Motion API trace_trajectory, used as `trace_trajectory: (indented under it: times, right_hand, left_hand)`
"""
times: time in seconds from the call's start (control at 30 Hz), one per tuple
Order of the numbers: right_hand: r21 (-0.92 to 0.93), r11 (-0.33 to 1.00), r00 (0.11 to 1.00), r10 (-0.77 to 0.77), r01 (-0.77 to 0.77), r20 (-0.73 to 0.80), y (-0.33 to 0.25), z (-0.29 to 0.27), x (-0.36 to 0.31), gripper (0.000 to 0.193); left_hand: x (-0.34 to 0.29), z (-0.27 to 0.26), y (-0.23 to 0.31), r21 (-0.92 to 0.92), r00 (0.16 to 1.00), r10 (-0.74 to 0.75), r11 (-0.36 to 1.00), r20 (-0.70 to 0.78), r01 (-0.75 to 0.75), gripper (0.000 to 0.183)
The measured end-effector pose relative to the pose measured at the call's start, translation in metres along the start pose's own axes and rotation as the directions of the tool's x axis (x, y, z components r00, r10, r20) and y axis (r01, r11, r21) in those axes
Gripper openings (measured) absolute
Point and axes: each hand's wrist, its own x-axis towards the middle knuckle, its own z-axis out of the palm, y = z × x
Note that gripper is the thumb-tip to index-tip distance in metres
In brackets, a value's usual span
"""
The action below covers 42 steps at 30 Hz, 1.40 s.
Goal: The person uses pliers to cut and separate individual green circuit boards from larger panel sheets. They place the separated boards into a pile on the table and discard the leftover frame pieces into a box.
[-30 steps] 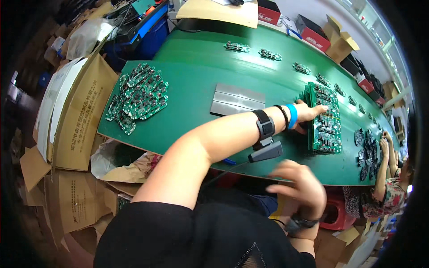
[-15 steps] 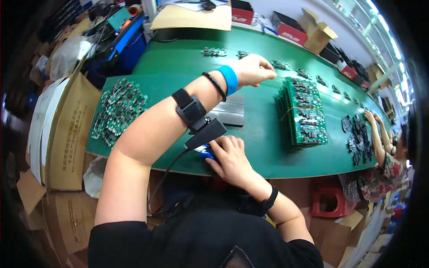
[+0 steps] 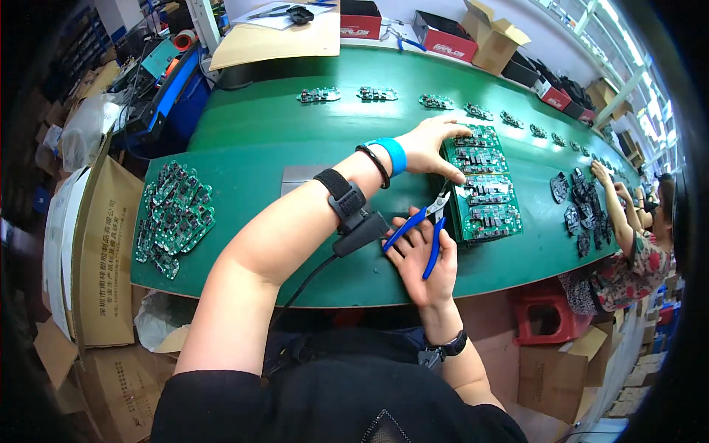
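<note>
A bundled stack of green circuit boards (image 3: 489, 190) stands on the green table ahead of me. My left hand (image 3: 430, 151) wraps around its left side, with the thumb and fingers against the boards. A thin band appears to run across the middle of the stack. Palm up, my right hand (image 3: 425, 267) holds a pair of blue-handled side cutters (image 3: 433, 244), one handle along the fingers and the other by the thumb. The cutters' metal jaws point up at the stack's left edge, just below my left thumb. Whether the jaws touch the band is hidden.
Loose circuit boards (image 3: 176, 214) lie heaped at the left. A row of single boards (image 3: 377, 94) runs along the green table (image 3: 251, 133). Behind it are boxes (image 3: 445, 35) and another pair of pliers (image 3: 408, 43). At right, a co-worker's hands (image 3: 602, 176) are near black parts (image 3: 586, 203).
My left hand has come down onto the board stack. My right hand has moved right and turned palm up, bringing the side cutters to the stack. The view has shifted somewhat.
</note>
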Motion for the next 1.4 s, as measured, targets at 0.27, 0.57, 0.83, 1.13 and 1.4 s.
trace_trajectory:
  times: [0.27, 0.57, 0.83, 1.13, 1.4]
  right_hand:
    - [-0.039, 0.999, 0.999, -0.003, 0.002, -0.037, -0.001, 0.001, 0.012, 0.063]
    - [-0.024, 0.993, 0.993, -0.115, 0.114, -0.013, 0.003, -0.006, 0.014, 0.045]
    - [-0.060, 0.990, 0.992, -0.128, 0.128, -0.005, 0.004, -0.007, 0.008, 0.044]
    - [-0.093, 0.994, 0.998, -0.053, 0.051, -0.023, 0.003, -0.009, 0.003, 0.052]
    - [-0.100, 0.994, 0.995, -0.053, 0.045, -0.084, -0.004, -0.002, 0.011, 0.055]
  left_hand:
    - [0.001, -0.001, -0.006, -0.034, 1.000, 0.021, 0.999, -0.002, -0.021, 0.082]
    - [0.006, 0.001, -0.007, 0.018, 1.000, -0.014, 1.000, 0.001, 0.014, 0.082]
    - [0.007, -0.004, 0.000, 0.055, 0.997, -0.057, 0.997, 0.047, 0.055, 0.085]
    - [0.009, -0.008, 0.001, 0.089, 0.997, -0.018, 0.996, 0.070, 0.011, 0.086]
    - [0.007, -0.007, 0.006, 0.076, 0.998, -0.014, 0.997, 0.061, 0.009, 0.083]
